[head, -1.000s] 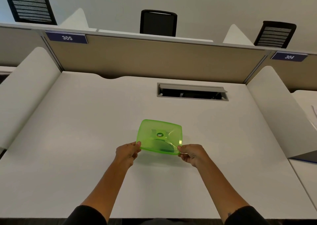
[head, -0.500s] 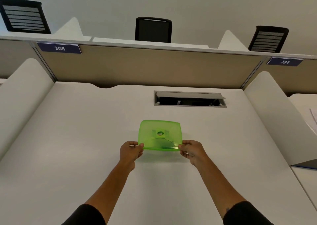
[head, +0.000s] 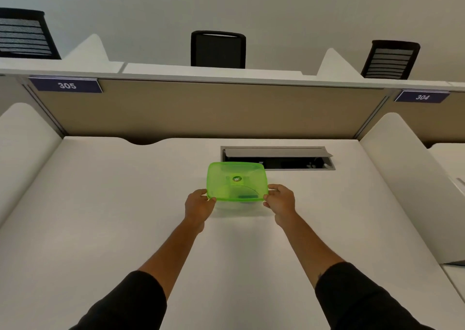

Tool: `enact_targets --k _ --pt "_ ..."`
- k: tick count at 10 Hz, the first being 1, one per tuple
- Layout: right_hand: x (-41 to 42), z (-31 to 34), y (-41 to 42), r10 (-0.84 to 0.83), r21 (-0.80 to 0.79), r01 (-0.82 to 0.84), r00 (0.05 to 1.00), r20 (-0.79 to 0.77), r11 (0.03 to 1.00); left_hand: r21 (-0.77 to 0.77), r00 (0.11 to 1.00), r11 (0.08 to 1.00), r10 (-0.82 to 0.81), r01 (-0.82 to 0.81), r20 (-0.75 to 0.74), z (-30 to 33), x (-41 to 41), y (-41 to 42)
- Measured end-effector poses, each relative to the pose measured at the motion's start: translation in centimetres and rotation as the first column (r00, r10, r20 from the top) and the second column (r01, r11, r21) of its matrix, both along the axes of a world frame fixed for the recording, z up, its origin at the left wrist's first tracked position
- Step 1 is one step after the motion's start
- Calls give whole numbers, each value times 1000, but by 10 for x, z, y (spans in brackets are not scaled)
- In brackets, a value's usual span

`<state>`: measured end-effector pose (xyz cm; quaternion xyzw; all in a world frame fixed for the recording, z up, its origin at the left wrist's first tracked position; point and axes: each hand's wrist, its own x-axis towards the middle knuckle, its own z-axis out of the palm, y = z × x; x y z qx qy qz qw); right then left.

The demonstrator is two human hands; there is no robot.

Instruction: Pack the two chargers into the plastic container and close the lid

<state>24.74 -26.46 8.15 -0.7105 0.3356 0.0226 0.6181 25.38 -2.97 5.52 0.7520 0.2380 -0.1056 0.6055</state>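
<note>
A translucent green plastic container (head: 236,181) with its lid on rests on the white desk (head: 125,204), a round sticker at the lid's centre. My left hand (head: 198,207) grips its near left corner. My right hand (head: 280,201) grips the near right corner. Faint dark shapes show through the green plastic; I cannot tell what they are. No charger is in plain sight.
An open grey cable hatch (head: 276,157) lies in the desk just behind the container. A tan partition (head: 201,110) with labels 305 and 304 closes the back. White side dividers stand at left and right. Black chairs show beyond the partition.
Both hands have pushed the container farther away across the desk, toward the cable hatch, and it now lies flatter.
</note>
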Motion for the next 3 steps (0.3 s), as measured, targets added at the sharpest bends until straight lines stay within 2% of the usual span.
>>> enact_targets --k 2,3 --pt "5 2 1 21 -45 -20 1000 9 999 75 998 996 -55 54 12 4 3 -1" --pt "-5 9 4 56 -206 -58 998 -15 977 222 995 971 -97 88 28 10 -10 2"
